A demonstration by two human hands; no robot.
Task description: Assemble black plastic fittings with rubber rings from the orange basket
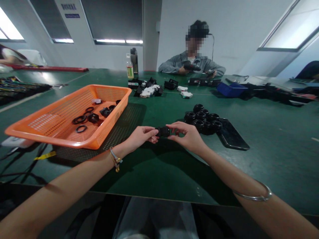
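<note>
A small black plastic fitting (163, 131), which looks like a cable gland, is held level between my two hands just over the green table. The fingers and thumb of my left hand (147, 133) pinch its left end. On its right end, my right hand (185, 133) grips with thumb and fingertips. Several similar round black fittings (200, 116) are heaped just beyond my right hand. To the left stands an orange basket (62, 144) with black rings (81, 128) and black nut-like pieces (93, 118) in it.
A dark phone (233, 134) lies beside the heap. Black and white parts (149, 89), a bottle (130, 68) and a blue bin (231, 89) stand farther back. Across the table a person (193, 63) handles dark items. Cables (27, 162) run under the basket's left end.
</note>
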